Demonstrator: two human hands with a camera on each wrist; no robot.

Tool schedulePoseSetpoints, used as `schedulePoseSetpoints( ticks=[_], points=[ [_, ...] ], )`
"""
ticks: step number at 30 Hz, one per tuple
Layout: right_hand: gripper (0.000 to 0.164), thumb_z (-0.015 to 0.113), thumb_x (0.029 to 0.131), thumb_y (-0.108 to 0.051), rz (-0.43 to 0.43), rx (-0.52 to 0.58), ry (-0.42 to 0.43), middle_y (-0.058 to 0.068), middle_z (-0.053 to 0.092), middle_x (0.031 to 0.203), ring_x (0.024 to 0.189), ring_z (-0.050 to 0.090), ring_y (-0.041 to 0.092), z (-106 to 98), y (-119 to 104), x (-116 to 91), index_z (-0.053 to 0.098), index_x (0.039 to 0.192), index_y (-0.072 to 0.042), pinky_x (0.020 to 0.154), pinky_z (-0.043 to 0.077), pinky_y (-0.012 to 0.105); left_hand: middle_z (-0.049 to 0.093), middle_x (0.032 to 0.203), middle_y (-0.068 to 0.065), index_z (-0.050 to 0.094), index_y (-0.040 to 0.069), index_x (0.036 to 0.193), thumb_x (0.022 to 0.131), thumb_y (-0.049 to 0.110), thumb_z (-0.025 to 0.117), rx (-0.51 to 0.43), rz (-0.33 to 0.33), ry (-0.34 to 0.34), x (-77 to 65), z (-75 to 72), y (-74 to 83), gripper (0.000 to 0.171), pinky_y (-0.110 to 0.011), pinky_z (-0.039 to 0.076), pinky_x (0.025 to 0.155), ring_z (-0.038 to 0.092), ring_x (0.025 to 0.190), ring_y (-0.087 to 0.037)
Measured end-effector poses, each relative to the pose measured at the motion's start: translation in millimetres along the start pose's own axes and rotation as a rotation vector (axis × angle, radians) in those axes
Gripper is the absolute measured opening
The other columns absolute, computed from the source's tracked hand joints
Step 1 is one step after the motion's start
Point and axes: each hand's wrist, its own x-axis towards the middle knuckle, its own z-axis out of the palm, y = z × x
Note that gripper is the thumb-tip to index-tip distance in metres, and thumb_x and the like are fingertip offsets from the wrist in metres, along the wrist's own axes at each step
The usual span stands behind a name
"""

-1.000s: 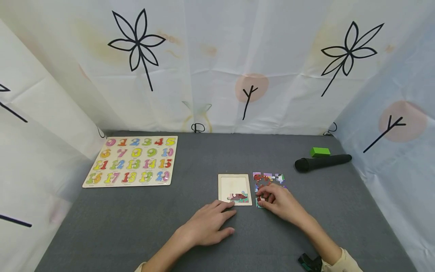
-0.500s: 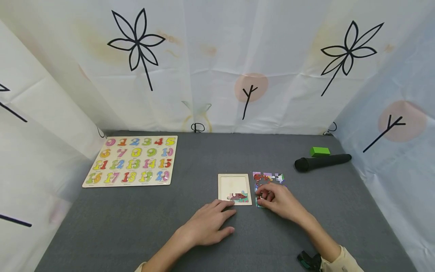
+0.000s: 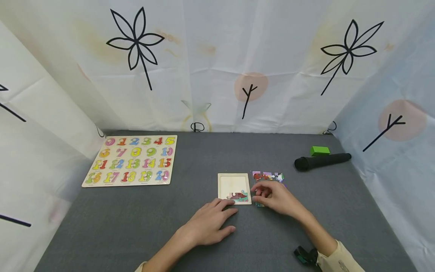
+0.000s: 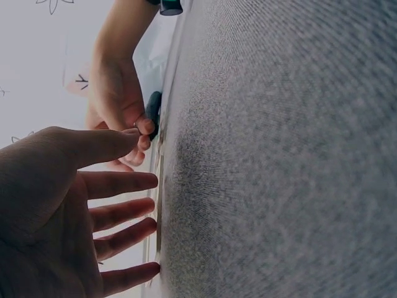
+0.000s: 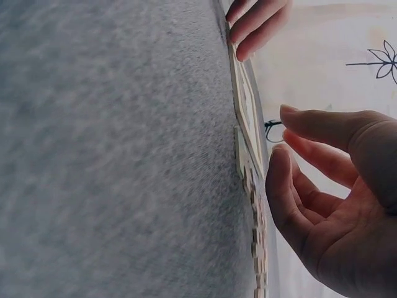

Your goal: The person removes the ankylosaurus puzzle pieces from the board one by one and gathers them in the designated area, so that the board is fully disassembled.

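Observation:
A small square jigsaw tray (image 3: 233,175) lies on the grey table, with a few joined puzzle pieces (image 3: 239,196) in its lower right corner. My left hand (image 3: 210,223) rests with outstretched fingers at the tray's near edge. Loose jigsaw pieces (image 3: 267,176) sit in rows just right of the tray, partly covered by my right hand (image 3: 276,198). Its fingers are loosely bent, with the tips beside the tray's right edge. In the right wrist view, a gap shows between the thumb (image 5: 294,118) and the index finger, with no piece visible there.
A wooden number board (image 3: 136,184) lies at the back left. Toward the back right are a black microphone (image 3: 321,162) and a green block (image 3: 320,150). White curtains (image 3: 217,102) with flower drawings enclose the table's back and sides.
My right hand has shifted slightly left, from over the loose pieces toward the tray's right edge. The left hand stays in place.

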Motion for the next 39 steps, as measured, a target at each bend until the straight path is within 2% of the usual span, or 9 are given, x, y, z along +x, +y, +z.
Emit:
schedulePoseSetpoints(
  ticks=[10, 16, 27, 33, 39],
  points=[
    [0.016, 0.081, 0.098, -0.012, -0.059, 0.114, -0.053, 0.004, 0.070, 0.091, 0.076, 0.063, 0.006, 5, -5, 22, 0.077, 0.112, -0.005, 0.066, 0.054, 0.023, 0.057, 0.161, 0.002, 0.066, 0.020, 0.149, 0.107, 0.044, 0.066, 0.040, 0.070, 0.027, 2.2, 2.5, 5.3, 0.049, -0.047, 0.052, 0.116, 0.055, 0.144, -0.019],
    [0.017, 0.080, 0.099, -0.013, -0.095, 0.128, -0.091, 0.007, 0.074, 0.089, 0.078, 0.065, 0.005, 10, -7, 40, 0.078, 0.111, -0.001, 0.070, 0.056, 0.023, 0.054, 0.165, 0.001, 0.065, 0.020, 0.151, 0.107, 0.045, 0.066, 0.093, 0.112, 0.051, 3.7, 4.8, 9.3, 0.051, -0.043, 0.052, 0.114, 0.053, 0.147, -0.018],
    [0.017, 0.078, 0.099, -0.013, -0.080, 0.095, -0.223, 0.007, 0.079, 0.091, 0.078, 0.068, 0.005, 20, -14, 64, 0.079, 0.114, -0.003, 0.076, 0.059, 0.022, 0.046, 0.172, -0.001, 0.060, 0.019, 0.155, 0.106, 0.049, 0.065, 0.167, 0.133, 0.072, 6.1, 14.5, 13.6, 0.057, -0.047, 0.043, 0.124, 0.049, 0.152, -0.022],
    [0.015, 0.080, 0.098, -0.013, -0.077, 0.090, -0.270, 0.007, 0.078, 0.086, 0.072, 0.067, 0.001, 26, -14, 68, 0.079, 0.109, -0.002, 0.070, 0.057, 0.021, 0.044, 0.173, 0.000, 0.058, 0.022, 0.157, 0.105, 0.052, 0.065, 0.205, 0.117, 0.064, 6.4, 19.4, 15.2, 0.060, -0.048, 0.042, 0.125, 0.046, 0.153, -0.021],
    [0.012, 0.083, 0.095, -0.013, -0.054, 0.067, -0.279, 0.002, 0.075, 0.082, 0.068, 0.062, 0.000, 27, -17, 70, 0.081, 0.104, -0.004, 0.065, 0.054, 0.019, 0.047, 0.171, 0.000, 0.058, 0.022, 0.157, 0.105, 0.053, 0.066, 0.227, 0.110, 0.076, 5.3, 18.3, 16.5, 0.061, -0.047, 0.044, 0.123, 0.047, 0.153, -0.021]
  ],
)
